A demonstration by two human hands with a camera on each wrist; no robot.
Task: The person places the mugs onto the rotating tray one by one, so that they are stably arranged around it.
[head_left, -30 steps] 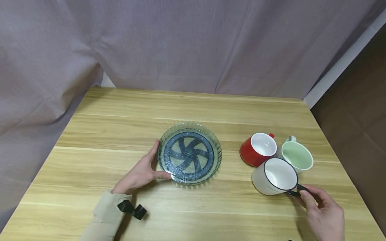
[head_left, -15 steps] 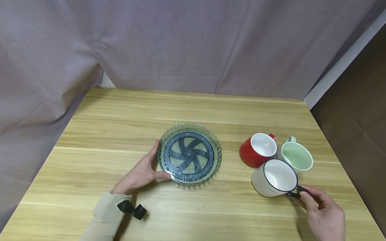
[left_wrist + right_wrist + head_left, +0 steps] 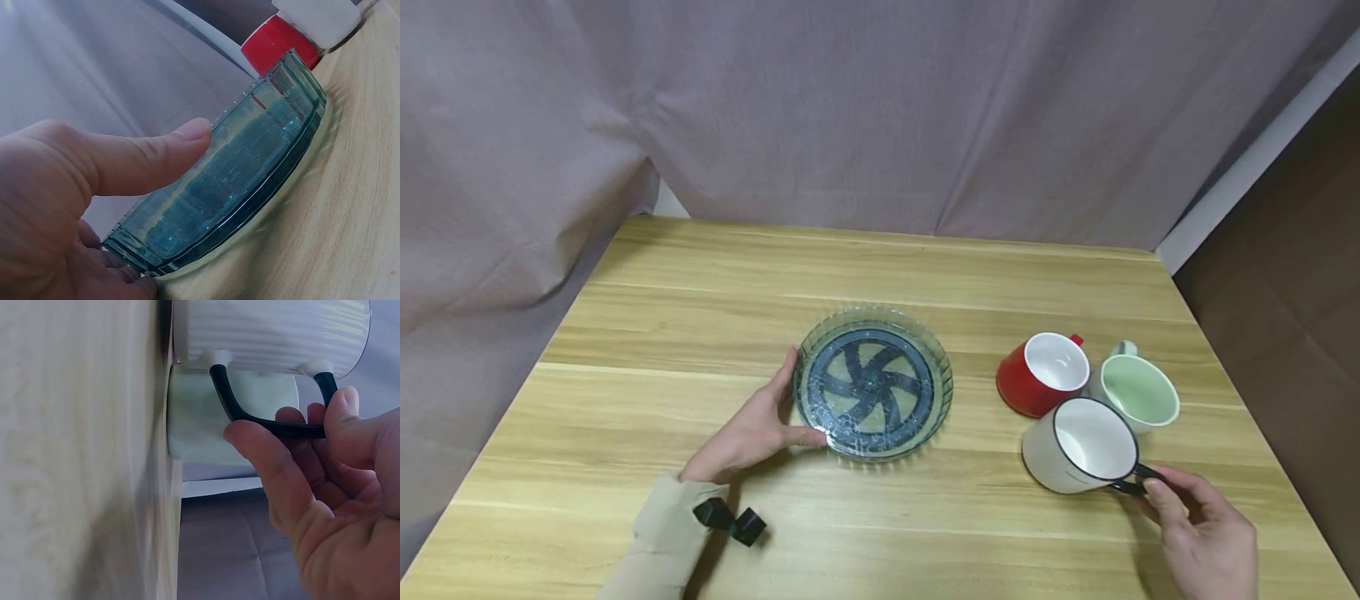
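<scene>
My left hand [image 3: 752, 429] grips the left edge of a round, fluted, blue-green glass dish [image 3: 870, 387], thumb at the near side and fingers round the far left. The left wrist view shows the thumb along the wall of the dish [image 3: 225, 181]. On the right, my right hand [image 3: 1210, 529] holds the black handle of a white enamel mug [image 3: 1060, 458] with a dark rim. Up close, thumb and fingers pinch that handle [image 3: 275, 427]. Behind the white mug stand a red mug [image 3: 1022, 387] and a pale green cup [image 3: 1138, 392].
Everything stands on a wood-grain table [image 3: 700, 308]. A grey-mauve curtain [image 3: 850, 117] hangs behind its back edge, and a brown surface [image 3: 1292, 275] lies beyond the right edge. A black strap piece [image 3: 730, 521] sits at the left cuff.
The white mug has shifted very slightly left and toward me with my right hand on its handle. My left hand, the dish and the other cups look unmoved.
</scene>
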